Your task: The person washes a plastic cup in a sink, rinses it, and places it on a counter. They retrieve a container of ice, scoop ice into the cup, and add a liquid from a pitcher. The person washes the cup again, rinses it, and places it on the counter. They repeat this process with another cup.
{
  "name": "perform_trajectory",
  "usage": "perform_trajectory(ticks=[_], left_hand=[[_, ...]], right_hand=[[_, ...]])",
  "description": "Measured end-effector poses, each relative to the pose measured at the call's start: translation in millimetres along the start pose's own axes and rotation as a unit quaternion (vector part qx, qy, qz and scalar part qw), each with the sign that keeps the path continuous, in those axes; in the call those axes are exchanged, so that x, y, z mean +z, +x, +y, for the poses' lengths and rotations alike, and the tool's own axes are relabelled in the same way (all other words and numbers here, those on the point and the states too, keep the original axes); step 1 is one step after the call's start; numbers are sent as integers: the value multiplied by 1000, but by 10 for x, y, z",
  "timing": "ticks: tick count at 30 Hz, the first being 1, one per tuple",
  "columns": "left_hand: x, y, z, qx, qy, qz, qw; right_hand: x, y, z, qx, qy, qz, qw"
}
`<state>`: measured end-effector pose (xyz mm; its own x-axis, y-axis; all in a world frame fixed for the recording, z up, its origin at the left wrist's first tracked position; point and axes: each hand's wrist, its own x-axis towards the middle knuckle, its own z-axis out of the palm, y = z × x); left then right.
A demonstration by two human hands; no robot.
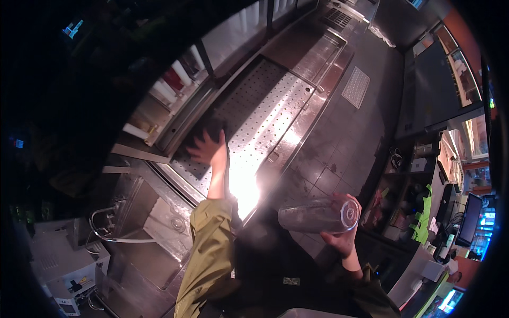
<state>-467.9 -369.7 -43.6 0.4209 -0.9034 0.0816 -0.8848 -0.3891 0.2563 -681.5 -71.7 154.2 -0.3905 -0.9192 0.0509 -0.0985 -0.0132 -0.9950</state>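
My left hand [210, 151] is spread flat, fingers apart, over a perforated stainless steel counter panel [260, 107]. Whether the palm touches the metal I cannot tell; nothing shows in that hand. A clear cylindrical container [308, 216], seemingly plastic, lies sideways in my right hand [344, 243]. The thumb is below it and the fingers wrap behind, near the round end that faces right. It is held away from the counter, above the floor side. No contents can be made out inside it.
At lower left is a steel sink [139, 258] with a curved faucet [95, 222]. White cylinders [181, 73] stand behind the counter's back rail. Tiled floor [338, 155] runs along the counter. Dark shelves [401, 190], a green bag [422, 218] and a monitor [468, 220] are at right.
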Motion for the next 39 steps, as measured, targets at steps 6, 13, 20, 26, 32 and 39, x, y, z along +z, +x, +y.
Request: perform_trajectory(ticks=[6,13,20,26,32,39], left_hand=[[240,189,1056,93,-18,-18,995],[-4,-25,742,337,-191,-125,914],[-664,-574,-856,276,-126,-117,946],[-941,-1178,-1275,273,-57,-116,953],[-289,-599,24,239,-76,-88,964],[-208,-475,279,208,-123,-103,965]], right_hand=[[-215,-47,178,34,-40,24,998],[-228,41,257,58,-44,28,997],[-13,275,222,63,49,-28,996],[76,398,238,53,106,-34,992],[-66,398,249,6,6,9,1000],[-142,538,149,-89,5,74,993]])
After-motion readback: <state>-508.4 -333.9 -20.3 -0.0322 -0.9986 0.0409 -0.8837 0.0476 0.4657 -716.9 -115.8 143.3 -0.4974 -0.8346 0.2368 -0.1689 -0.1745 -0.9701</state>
